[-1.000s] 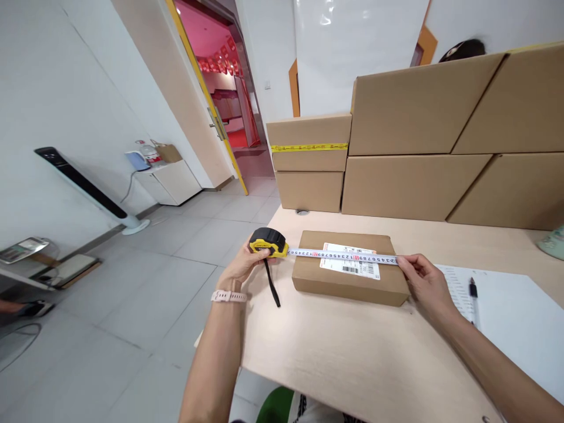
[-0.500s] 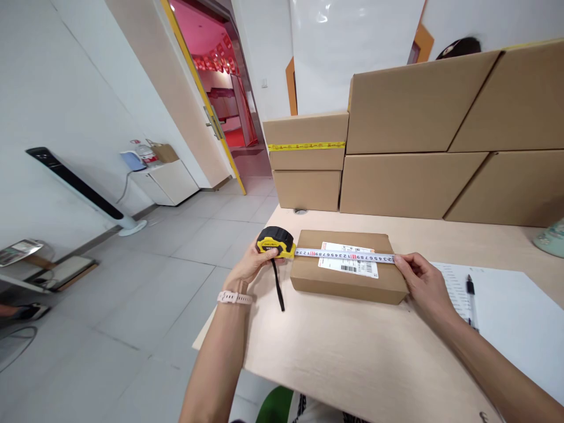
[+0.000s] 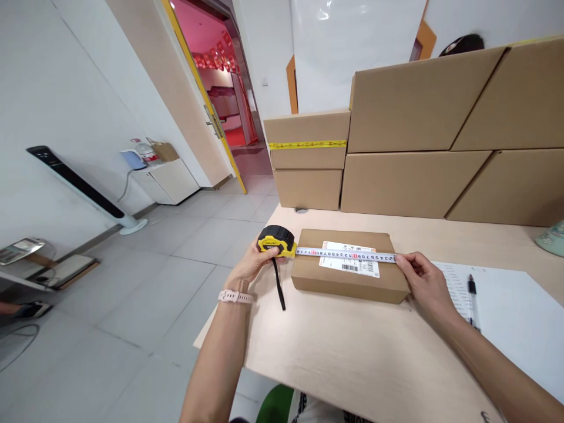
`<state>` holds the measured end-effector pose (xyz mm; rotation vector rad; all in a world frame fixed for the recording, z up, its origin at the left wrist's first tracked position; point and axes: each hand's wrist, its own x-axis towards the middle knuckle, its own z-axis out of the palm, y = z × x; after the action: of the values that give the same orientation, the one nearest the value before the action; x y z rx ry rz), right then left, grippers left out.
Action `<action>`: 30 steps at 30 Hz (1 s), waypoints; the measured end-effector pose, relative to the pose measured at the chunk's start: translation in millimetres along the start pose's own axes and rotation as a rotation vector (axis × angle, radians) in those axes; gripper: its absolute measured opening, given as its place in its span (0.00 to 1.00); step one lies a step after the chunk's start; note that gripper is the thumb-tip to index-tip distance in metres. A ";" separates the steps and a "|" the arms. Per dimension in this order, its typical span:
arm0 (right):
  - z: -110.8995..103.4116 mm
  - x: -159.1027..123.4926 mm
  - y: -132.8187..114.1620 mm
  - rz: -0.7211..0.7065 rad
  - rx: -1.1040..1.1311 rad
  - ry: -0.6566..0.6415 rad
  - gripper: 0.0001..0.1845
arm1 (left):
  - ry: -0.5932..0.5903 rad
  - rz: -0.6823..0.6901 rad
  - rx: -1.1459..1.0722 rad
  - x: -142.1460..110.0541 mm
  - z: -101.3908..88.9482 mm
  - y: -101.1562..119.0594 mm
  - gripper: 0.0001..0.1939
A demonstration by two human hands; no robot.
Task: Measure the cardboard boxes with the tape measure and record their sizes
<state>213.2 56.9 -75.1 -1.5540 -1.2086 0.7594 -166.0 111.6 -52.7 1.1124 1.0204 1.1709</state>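
Observation:
My left hand [image 3: 255, 262] is closed around a yellow and black tape measure [image 3: 277, 239], just off the left end of a small brown cardboard box [image 3: 348, 286]. Its white blade [image 3: 337, 254] stretches across the box top, over a white shipping label [image 3: 349, 267]. At the box's right end, my right hand [image 3: 423, 282] pinches the tip of the blade between thumb and fingers. A black wrist strap [image 3: 279, 285] hangs from the tape measure down to the table.
Stacked cardboard boxes [image 3: 414, 182] form a wall along the back of the wooden table [image 3: 352, 346]. Right of the small box lie white paper sheets [image 3: 515, 311] with a black pen [image 3: 473, 299]. A pale green object [image 3: 550, 239] stands at the right edge.
Hands, tape measure and box hold the same arrangement. The whole view has shifted very slightly.

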 end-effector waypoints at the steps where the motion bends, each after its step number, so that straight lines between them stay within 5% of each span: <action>1: 0.1 0.2 0.8 0.005 0.006 -0.001 0.18 | -0.001 0.000 -0.002 0.0 -0.1 -0.1 0.28; 30: -0.4 1.7 4.4 -0.042 -0.017 0.009 0.19 | 0.020 0.014 -0.022 0.5 1.4 -0.7 0.29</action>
<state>215.5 58.3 -79.0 -1.5392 -1.2399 0.7154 -164.4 111.9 -53.1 1.0939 1.0141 1.2034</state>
